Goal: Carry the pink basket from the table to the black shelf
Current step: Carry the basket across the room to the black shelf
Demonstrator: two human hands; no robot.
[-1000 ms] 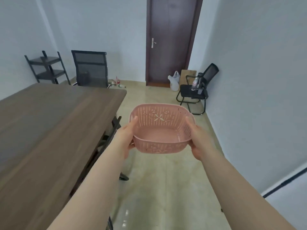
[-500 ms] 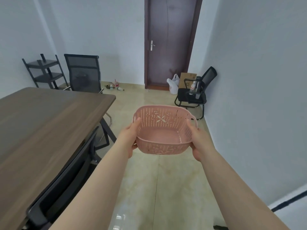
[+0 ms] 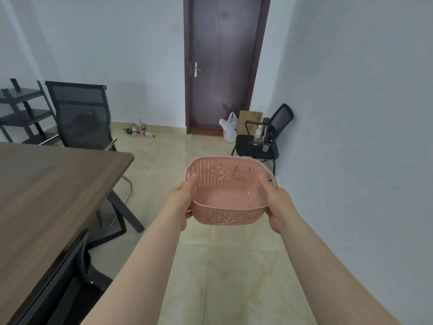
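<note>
The pink basket (image 3: 227, 198), perforated and empty, hangs in the air above the tiled floor, to the right of the brown table (image 3: 46, 195). My left hand (image 3: 181, 202) grips its left side with the thumb over the rim. My right hand (image 3: 277, 205) grips its right side the same way. The black shelf (image 3: 22, 111), with tiers, stands at the far left against the back wall, partly behind a mesh chair.
A black mesh chair (image 3: 82, 116) stands at the table's far end. Another black chair (image 3: 264, 141) with bottles on it sits by the right wall. A dark door (image 3: 225, 64), a white bag and a carton are straight ahead. Litter (image 3: 139, 131) lies on the floor.
I have walked forward along the table with the basket held in both hands. The door, chairs and shelf have come closer, and the table's corner has slid left and back.
</note>
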